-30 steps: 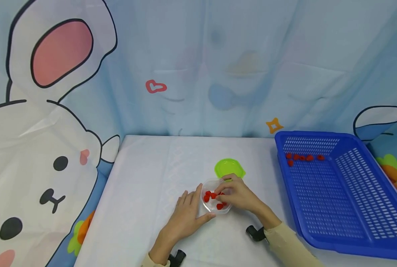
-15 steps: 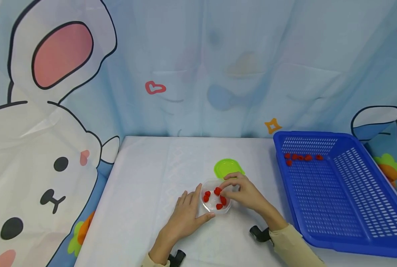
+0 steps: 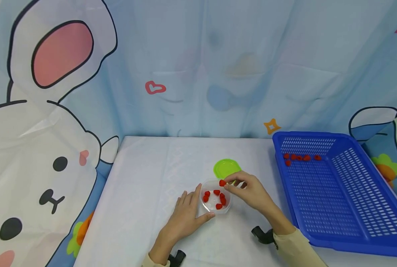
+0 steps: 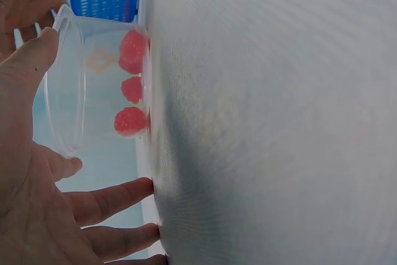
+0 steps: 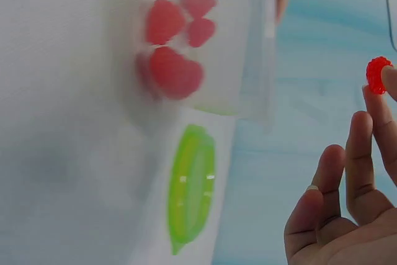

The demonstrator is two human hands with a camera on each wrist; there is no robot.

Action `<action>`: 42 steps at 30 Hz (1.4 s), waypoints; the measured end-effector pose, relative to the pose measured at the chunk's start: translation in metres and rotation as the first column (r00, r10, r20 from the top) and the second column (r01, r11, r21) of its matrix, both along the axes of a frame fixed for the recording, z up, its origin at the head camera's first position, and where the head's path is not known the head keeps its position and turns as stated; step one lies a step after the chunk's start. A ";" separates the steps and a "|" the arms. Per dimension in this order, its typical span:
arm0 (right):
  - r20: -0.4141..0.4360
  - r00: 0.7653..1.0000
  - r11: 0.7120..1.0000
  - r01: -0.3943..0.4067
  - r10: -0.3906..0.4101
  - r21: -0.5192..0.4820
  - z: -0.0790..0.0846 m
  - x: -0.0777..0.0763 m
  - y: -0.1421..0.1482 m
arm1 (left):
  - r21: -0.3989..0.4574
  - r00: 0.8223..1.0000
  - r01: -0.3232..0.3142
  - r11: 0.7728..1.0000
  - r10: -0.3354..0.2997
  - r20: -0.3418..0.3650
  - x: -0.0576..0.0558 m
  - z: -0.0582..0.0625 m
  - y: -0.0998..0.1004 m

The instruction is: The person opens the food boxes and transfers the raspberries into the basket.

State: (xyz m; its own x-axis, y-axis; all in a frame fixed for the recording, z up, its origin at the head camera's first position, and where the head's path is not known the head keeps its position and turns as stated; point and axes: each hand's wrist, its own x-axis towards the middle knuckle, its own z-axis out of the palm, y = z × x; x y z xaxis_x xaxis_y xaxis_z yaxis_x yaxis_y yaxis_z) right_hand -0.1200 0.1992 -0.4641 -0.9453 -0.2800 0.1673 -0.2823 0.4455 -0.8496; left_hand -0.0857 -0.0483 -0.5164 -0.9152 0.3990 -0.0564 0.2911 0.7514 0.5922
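A small clear plastic cup [image 3: 213, 201] stands on the white table with several red raspberries [image 4: 130, 121] on its bottom. Beside it my left hand [image 3: 184, 219] has its fingers spread, the thumb and index finger right at the cup's rim and other fingertips down at the cloth. My right hand [image 3: 251, 191] pinches one raspberry [image 5: 378, 75] between thumb and index finger, above the cup's far right rim. Its other fingers are loosely bent. Behind the cup lies a bright green lid [image 3: 225, 168], partly covered by the right hand in the head view.
A large blue plastic basket [image 3: 328, 207] occupies the right side of the table. Several more raspberries [image 3: 306, 158] lie near its back left corner. A light blue printed curtain [image 3: 185, 111] hangs behind the table.
My right hand has drawn up and right out of the cup, bringing a raspberry up past the rim. My left hand has stayed beside the cup.
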 end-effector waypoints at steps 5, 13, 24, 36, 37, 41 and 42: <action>-0.044 0.999 1.000 0.017 -0.017 0.000 0.027 0.009 0.005 | 0.003 1.000 -0.001 1.000 0.001 0.002 0.000 0.000 0.000; -0.141 0.989 0.995 0.053 -0.041 0.084 0.074 0.016 0.034 | 0.006 1.000 0.000 1.000 0.000 0.008 0.000 0.001 -0.001; -0.010 0.955 0.939 0.292 -0.295 0.182 0.087 -0.015 0.129 | 0.000 1.000 0.004 1.000 -0.004 -0.008 0.000 0.001 -0.001; 0.172 0.876 0.875 0.393 -0.450 0.284 0.013 -0.075 0.216 | 0.011 1.000 -0.001 1.000 0.001 0.018 -0.002 0.001 -0.002; 0.191 0.872 0.875 0.389 -0.451 0.290 0.005 -0.077 0.221 | 0.010 1.000 -0.002 1.000 0.001 0.021 -0.002 0.001 -0.002; 0.253 0.861 0.879 0.358 -0.441 0.314 -0.021 -0.083 0.238 | -0.002 1.000 -0.006 1.000 0.006 0.027 -0.002 0.001 -0.002; 0.265 0.859 0.880 0.348 -0.438 0.323 -0.026 -0.084 0.240 | -0.003 1.000 -0.007 1.000 0.008 0.026 -0.002 0.001 -0.002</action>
State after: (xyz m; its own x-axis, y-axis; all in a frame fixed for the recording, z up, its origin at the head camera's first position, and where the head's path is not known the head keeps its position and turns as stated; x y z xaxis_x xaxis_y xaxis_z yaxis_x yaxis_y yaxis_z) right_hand -0.2038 0.4393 -0.4904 -0.9724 0.1364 -0.1891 0.2310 0.6730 -0.7026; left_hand -0.0882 -0.0500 -0.5155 -0.9164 0.3919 -0.0818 0.2699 0.7555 0.5970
